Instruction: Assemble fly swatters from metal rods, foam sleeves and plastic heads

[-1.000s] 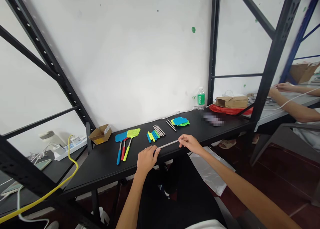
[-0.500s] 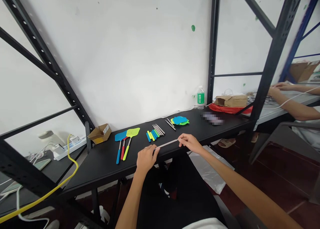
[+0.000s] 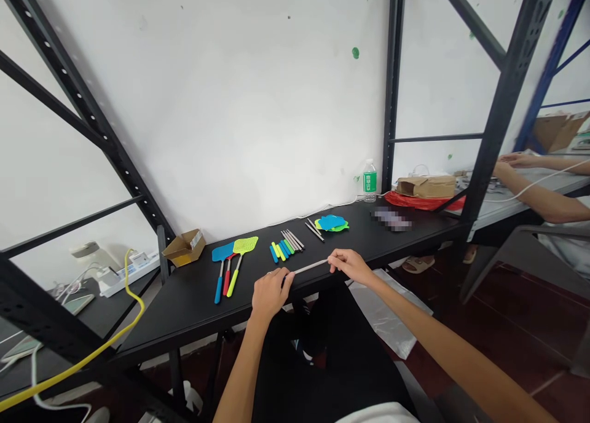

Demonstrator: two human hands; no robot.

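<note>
A thin metal rod (image 3: 310,267) stretches between my hands above the table's front edge. My left hand (image 3: 271,292) is closed around its left end, which the fingers hide. With a pinch, my right hand (image 3: 349,265) grips the right end. Just beyond lie several short coloured handles (image 3: 283,250) in blue, yellow and green, with several metal rods (image 3: 293,240) beside them. Farther right, blue and green fly swatter heads (image 3: 332,223) are stacked near a few more rods (image 3: 314,230). Three whole fly swatters (image 3: 233,274), blue, red and yellow, lie left of my hands.
An open cardboard box (image 3: 184,248) sits at the black table's (image 3: 193,309) left end. A water bottle (image 3: 370,181) stands by the wall. Farther right, a carton (image 3: 426,186) rests on red plastic (image 3: 396,199), past which another person's arms (image 3: 530,183) show. Metal rack posts (image 3: 495,115) flank the table.
Almost nothing differs. Both hands keep their hold on the rod, and the view has shifted very slightly.
</note>
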